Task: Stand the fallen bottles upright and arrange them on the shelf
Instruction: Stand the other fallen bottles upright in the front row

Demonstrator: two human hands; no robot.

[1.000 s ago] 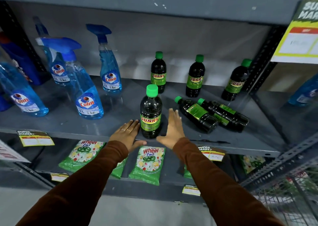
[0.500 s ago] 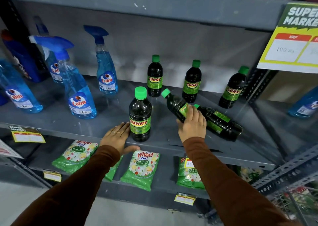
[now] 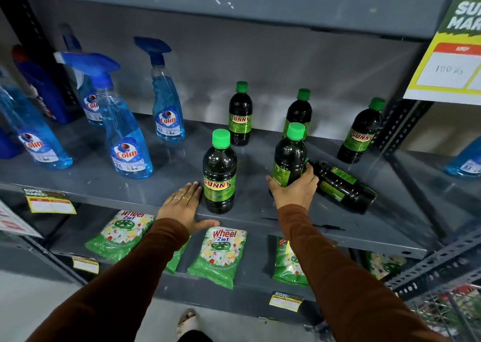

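Note:
Dark Sunny bottles with green caps sit on the grey shelf (image 3: 161, 185). My right hand (image 3: 295, 192) grips the lower body of one bottle (image 3: 290, 156), which is nearly upright. Right behind it one bottle (image 3: 343, 185) lies on its side, cap end hidden by my hand. An upright bottle (image 3: 220, 175) stands at the front, and my left hand (image 3: 183, 206) rests flat and open on the shelf edge just left of it. Three more stand at the back: one at the centre (image 3: 240, 117), one partly hidden (image 3: 299, 109), one at the right (image 3: 360, 136).
Blue Colin spray bottles (image 3: 130, 146) fill the shelf's left half. Green Wheel detergent packets (image 3: 220, 255) lie on the shelf below. A price sign (image 3: 447, 65) hangs at the upper right, by a perforated upright post (image 3: 398, 122). My foot shows on the floor.
My right hand went from beside the front bottle to one of the two fallen bottles, gripped it and tipped it up to nearly vertical. My left hand stayed on the shelf edge.

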